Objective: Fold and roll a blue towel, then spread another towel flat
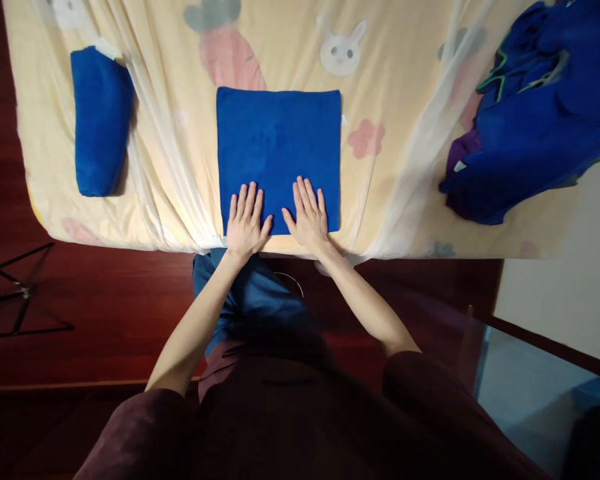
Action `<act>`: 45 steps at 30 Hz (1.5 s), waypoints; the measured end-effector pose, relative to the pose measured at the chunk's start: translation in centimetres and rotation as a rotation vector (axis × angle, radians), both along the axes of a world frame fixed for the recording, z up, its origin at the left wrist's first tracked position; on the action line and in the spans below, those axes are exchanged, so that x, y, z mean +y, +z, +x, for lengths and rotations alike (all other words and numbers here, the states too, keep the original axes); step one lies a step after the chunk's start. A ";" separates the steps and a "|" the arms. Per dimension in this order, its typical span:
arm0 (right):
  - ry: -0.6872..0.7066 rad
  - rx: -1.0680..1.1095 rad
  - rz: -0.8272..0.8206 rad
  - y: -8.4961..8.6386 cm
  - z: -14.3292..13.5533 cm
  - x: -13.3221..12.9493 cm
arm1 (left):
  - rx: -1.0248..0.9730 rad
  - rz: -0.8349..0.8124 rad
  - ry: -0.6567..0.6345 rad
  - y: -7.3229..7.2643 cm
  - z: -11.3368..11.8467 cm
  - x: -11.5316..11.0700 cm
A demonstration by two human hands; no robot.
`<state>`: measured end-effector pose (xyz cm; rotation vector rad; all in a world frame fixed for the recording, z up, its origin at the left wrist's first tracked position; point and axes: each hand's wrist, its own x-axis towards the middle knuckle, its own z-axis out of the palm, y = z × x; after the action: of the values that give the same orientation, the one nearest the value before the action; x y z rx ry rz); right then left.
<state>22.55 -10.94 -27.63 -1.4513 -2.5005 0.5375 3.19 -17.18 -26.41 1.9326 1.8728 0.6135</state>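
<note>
The folded towel (pixel 279 143) is seen as matt, soft, fleecy blue cloth. The rolled towel (pixel 101 120) shows the same matt nap. The bed sheet (pixel 405 173) is thin printed cotton, creased, faintly sheened. The pile of cloths (pixel 535 113) is matt fabric. The floor (pixel 105 300) is polished dark wood.

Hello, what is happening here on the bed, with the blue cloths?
A person stands at the edge of a bed with a cream sheet printed with cartoon shapes. Both hands lie flat, fingers spread, on the near edge of a folded blue towel: the left hand on its near left part, the right hand on its near right part. A rolled blue towel lies apart on the left side of the bed. A loose pile of blue cloths lies on the right side.
</note>
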 end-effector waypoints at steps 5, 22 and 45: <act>-0.070 -0.019 0.038 0.0 4.0 -0.8 | 0.018 0.017 0.156 -0.1 -2.3 -2.6; -0.134 0.004 0.065 0.1 5.4 -2.7 | 0.200 -0.090 0.178 1.3 -2.5 -5.6; -0.305 0.488 0.149 -0.7 8.6 -4.3 | 0.195 -0.072 0.277 2.9 -2.7 -9.8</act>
<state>31.13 -15.24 -28.31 -1.4051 -1.8652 0.5531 0.52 -26.99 -23.51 1.7559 2.2753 0.4411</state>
